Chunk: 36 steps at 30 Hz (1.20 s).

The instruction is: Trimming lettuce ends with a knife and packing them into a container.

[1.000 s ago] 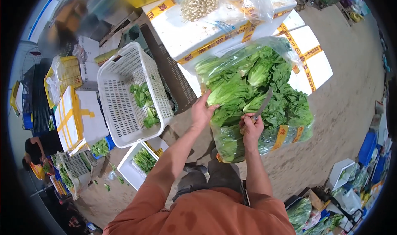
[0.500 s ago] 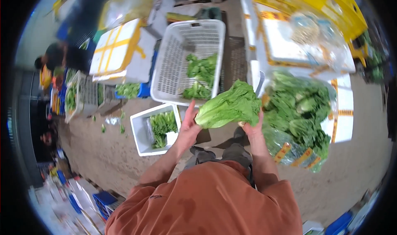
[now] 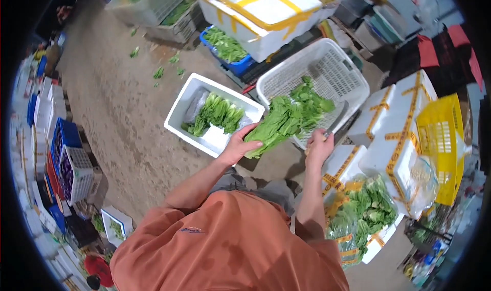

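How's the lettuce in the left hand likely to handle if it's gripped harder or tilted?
The lettuce will probably sag away from the left hand, since it's held at one end and its leaves look loose. Those thin, ruffled leaves may tear or bruise under a hard squeeze.

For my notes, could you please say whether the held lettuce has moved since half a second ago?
Yes, the held lettuce moved left relative to the white basket, now overlapping more of its near rim.

Green lettuce (image 3: 275,123) in the left hand (image 3: 238,146), knife (image 3: 338,116) in the right hand (image 3: 319,146), near a white basket (image 3: 327,66)
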Each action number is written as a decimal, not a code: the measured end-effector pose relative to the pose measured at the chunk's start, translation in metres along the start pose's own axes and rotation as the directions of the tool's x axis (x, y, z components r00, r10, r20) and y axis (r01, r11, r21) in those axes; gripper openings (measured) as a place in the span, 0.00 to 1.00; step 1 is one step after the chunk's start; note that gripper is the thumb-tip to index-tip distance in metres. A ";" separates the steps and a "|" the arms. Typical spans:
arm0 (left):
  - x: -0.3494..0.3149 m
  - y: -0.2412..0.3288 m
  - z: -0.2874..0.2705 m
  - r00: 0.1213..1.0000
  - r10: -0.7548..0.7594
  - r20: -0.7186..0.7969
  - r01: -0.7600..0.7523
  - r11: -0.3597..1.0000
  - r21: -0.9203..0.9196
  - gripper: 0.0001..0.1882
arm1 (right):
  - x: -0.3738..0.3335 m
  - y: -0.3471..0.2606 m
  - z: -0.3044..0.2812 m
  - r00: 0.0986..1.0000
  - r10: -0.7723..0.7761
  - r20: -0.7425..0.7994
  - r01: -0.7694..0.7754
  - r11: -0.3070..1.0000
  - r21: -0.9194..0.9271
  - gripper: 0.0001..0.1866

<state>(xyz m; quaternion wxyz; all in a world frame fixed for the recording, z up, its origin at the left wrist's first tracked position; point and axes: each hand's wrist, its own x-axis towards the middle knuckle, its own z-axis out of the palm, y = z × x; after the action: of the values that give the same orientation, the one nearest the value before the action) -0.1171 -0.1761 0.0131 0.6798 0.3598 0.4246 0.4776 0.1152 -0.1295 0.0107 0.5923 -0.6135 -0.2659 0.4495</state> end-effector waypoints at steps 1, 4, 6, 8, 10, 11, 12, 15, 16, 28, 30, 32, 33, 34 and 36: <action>0.004 -0.002 -0.012 0.999 0.028 -0.016 -0.027 0.997 0.076 0.32 | -0.011 0.006 0.013 0.994 -0.027 0.106 0.025 0.999 0.021 0.11; 0.003 -0.015 -0.042 0.992 0.121 -0.046 -0.105 0.961 0.255 0.33 | -0.046 0.018 0.075 0.973 0.007 0.231 0.038 0.981 -0.192 0.12; 0.007 -0.018 -0.056 0.981 0.188 -0.051 -0.161 0.928 0.335 0.34 | -0.043 0.030 0.098 0.969 0.138 0.206 -0.102 0.979 -0.179 0.13; 0.008 -0.020 -0.073 0.986 0.023 -0.166 0.016 0.973 0.230 0.34 | -0.016 0.040 0.098 0.969 0.202 0.142 -0.179 0.970 -0.165 0.13; 0.013 -0.023 -0.100 0.951 -0.066 -0.301 0.139 0.963 0.229 0.33 | 0.036 0.044 0.080 0.957 0.263 0.118 -0.243 0.956 -0.161 0.12; 0.020 -0.020 -0.109 0.947 -0.143 -0.289 0.189 0.972 0.137 0.32 | 0.072 0.048 0.061 0.987 0.099 0.128 -0.080 0.986 -0.144 0.11; 0.027 -0.021 -0.117 0.932 -0.176 -0.315 0.208 0.975 0.071 0.31 | 0.115 0.052 0.042 0.988 0.135 0.079 -0.130 0.989 -0.070 0.09; 0.024 -0.048 -0.157 0.860 -0.234 -0.454 0.308 0.946 0.097 0.32 | 0.192 0.075 0.036 0.999 -0.010 -0.030 0.002 0.970 -0.244 0.12; 0.016 -0.061 -0.173 0.827 -0.249 -0.504 0.309 0.950 0.037 0.33 | 0.203 0.083 0.041 0.984 0.115 -0.134 -0.155 0.924 -0.348 0.13; 0.052 -0.263 -0.358 0.671 -0.536 -0.513 0.487 0.840 -0.240 0.34 | -0.057 0.291 0.105 0.537 0.806 0.249 -0.487 0.537 -0.688 0.04; 0.064 -0.316 -0.414 0.607 -0.548 -0.575 0.596 0.793 -0.126 0.35 | -0.082 0.337 0.128 0.498 0.837 0.228 -0.489 0.488 -0.723 0.04; 0.067 -0.362 -0.469 0.556 -0.462 -0.692 0.610 0.791 -0.038 0.36 | -0.093 0.365 0.149 0.427 0.890 0.162 -0.600 0.413 -0.686 0.06; 0.062 -0.378 -0.503 0.607 -0.384 -0.696 0.581 0.812 0.059 0.37 | -0.100 0.385 0.162 0.397 0.906 0.149 -0.614 0.383 -0.691 0.06; 0.053 -0.394 -0.527 0.656 -0.313 -0.686 0.549 0.822 0.150 0.37 | -0.107 0.402 0.172 0.401 0.908 0.118 -0.616 0.363 -0.699 0.06; 0.073 -0.422 -0.525 0.671 -0.411 -0.617 0.609 0.781 0.142 0.37 | -0.108 0.443 0.171 0.476 0.875 0.084 -0.610 0.398 -0.686 0.06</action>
<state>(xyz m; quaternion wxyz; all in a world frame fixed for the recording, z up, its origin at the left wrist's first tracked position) -0.4418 -0.1827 -0.5816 0.5618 0.1804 0.7618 0.2676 -0.1732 -0.2085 -0.3738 0.0279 -0.6934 -0.1975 0.6924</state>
